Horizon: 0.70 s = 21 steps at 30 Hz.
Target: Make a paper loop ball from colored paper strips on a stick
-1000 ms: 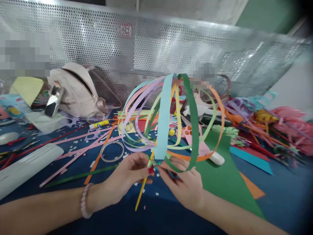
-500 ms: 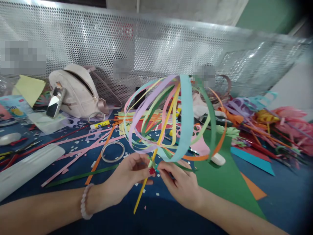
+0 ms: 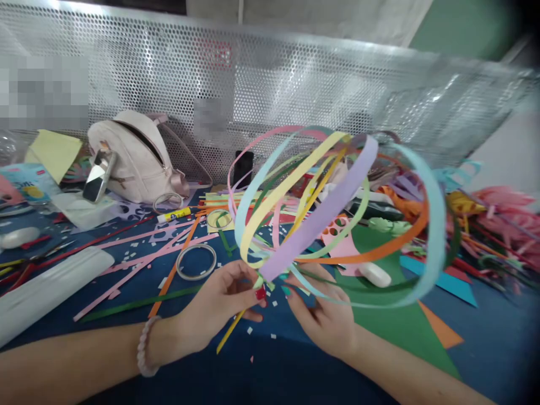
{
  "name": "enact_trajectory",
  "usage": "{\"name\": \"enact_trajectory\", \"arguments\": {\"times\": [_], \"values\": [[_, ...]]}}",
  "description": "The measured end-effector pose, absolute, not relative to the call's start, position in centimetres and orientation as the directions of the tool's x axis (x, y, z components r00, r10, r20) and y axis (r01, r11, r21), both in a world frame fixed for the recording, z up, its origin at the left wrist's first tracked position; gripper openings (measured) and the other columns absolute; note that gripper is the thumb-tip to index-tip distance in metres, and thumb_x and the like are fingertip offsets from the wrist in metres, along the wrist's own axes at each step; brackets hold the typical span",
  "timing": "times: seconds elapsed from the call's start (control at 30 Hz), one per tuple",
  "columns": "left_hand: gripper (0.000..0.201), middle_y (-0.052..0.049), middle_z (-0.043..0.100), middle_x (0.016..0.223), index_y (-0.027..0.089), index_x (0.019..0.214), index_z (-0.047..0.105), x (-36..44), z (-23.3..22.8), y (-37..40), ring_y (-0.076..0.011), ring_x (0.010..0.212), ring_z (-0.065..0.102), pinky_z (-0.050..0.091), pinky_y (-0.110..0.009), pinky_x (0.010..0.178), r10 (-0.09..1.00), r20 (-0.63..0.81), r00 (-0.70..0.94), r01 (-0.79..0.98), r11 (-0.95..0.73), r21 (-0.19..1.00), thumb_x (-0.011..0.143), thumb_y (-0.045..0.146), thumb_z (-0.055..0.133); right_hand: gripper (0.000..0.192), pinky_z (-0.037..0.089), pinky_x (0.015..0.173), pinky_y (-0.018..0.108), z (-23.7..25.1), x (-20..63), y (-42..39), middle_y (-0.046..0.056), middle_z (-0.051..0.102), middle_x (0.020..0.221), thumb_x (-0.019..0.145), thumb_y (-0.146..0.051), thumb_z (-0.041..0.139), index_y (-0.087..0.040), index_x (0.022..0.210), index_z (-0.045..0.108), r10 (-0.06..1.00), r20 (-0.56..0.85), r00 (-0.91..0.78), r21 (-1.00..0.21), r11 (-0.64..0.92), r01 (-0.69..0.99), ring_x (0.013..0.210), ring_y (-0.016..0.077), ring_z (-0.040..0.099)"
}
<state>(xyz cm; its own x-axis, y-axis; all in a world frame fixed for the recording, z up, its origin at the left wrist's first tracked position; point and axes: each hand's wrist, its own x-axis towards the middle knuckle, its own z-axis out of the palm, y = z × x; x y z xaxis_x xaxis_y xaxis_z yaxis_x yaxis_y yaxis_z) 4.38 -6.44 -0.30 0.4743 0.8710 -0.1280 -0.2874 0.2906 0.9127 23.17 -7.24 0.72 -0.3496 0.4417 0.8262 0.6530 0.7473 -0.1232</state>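
Observation:
A globe of looped paper strips in pastel colours, with a lilac strip [image 3: 324, 208] in front, stands on a thin yellow stick [image 3: 230, 333]. My left hand [image 3: 219, 298] pinches this stick just under the strips, between thumb and fingers. The stick leans, its lower end pointing down to the left. Close to the base of the globe is my right hand [image 3: 323, 306], thumb and index finger apart. Its upper fingers are partly covered by the strips, and whether they touch the paper is unclear.
Paper strips, white scraps and a tape roll [image 3: 196, 262] lie on the blue cloth [image 3: 177, 365]. A glue stick [image 3: 174, 215], a pale backpack [image 3: 135, 160] and a phone [image 3: 99, 175] are behind at left. Green paper [image 3: 392, 315], an eraser-like white object [image 3: 375, 274] and paper flowers [image 3: 506, 211] are at right.
The strip globe has turned and tilted right, bringing the lilac strip to the front. My right hand's finger and thumb have parted and moved slightly right. The left hand still grips the stick.

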Motion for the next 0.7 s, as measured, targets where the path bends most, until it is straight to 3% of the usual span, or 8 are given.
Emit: {"name": "enact_trajectory", "arguments": {"times": [0.17, 0.3, 0.4, 0.53, 0.7], "values": [[0.025, 0.002, 0.056, 0.074, 0.017, 0.081, 0.054, 4.4, 0.1, -6.3, -0.0096, 0.07, 0.056, 0.053, -0.021, 0.059, 0.879, -0.176, 0.443, -0.325, 0.341, 0.882, 0.07, 0.026, 0.073, 0.011, 0.05, 0.061, 0.023, 0.6, 23.3, -7.1, 0.002, 0.067, 0.071, 0.078, -0.011, 0.053, -0.021, 0.084, 0.057, 0.421, 0.825, -0.376, -0.146, 0.802, 0.579, 0.065, 0.0138, 0.063], [0.023, 0.001, 0.058, 0.074, 0.017, 0.081, 0.055, 4.4, 0.3, -6.1, -0.0108, 0.071, 0.056, 0.052, -0.024, 0.064, 0.885, -0.209, 0.416, -0.337, 0.364, 0.868, 0.07, 0.027, 0.073, 0.009, 0.049, 0.061, 0.025, 0.1, 23.0, -6.7, 0.004, 0.065, 0.068, 0.079, -0.012, 0.052, -0.019, 0.079, 0.058, 0.484, 0.775, -0.407, -0.215, 0.808, 0.549, 0.064, 0.0147, 0.062], [0.025, 0.001, 0.059, 0.078, 0.017, 0.084, 0.059, 4.4, 0.1, -6.1, -0.0096, 0.076, 0.056, 0.048, -0.022, 0.073, 0.921, -0.211, 0.328, -0.35, 0.326, 0.878, 0.067, 0.027, 0.075, 0.014, 0.046, 0.057, 0.024, -0.2, 22.4, -6.7, 0.003, 0.062, 0.063, 0.081, -0.013, 0.049, -0.017, 0.074, 0.059, 0.591, 0.635, -0.497, -0.369, 0.798, 0.477, 0.058, 0.0128, 0.057], [0.024, 0.002, 0.061, 0.079, 0.017, 0.083, 0.062, 4.4, 0.0, -6.0, -0.0079, 0.077, 0.054, 0.042, -0.017, 0.072, 0.952, -0.19, 0.239, -0.392, 0.274, 0.878, 0.065, 0.024, 0.077, 0.014, 0.045, 0.057, 0.022, -0.5, 21.2, -7.4, 0.001, 0.063, 0.066, 0.082, -0.016, 0.049, -0.016, 0.081, 0.064, 0.779, 0.337, -0.529, -0.636, 0.603, 0.482, 0.058, 0.0112, 0.056], [0.018, 0.003, 0.06, 0.069, 0.017, 0.077, 0.063, 4.7, 0.6, -6.1, -0.0075, 0.069, 0.054, 0.042, -0.016, 0.064, 0.938, -0.188, 0.291, -0.444, 0.307, 0.842, 0.066, 0.022, 0.076, 0.015, 0.039, 0.053, 0.02, -0.5, 20.2, -8.3, -0.001, 0.058, 0.062, 0.081, -0.018, 0.05, -0.016, 0.072, 0.062, 0.848, 0.113, -0.517, -0.834, 0.364, 0.415, 0.055, 0.0093, 0.047]]}}
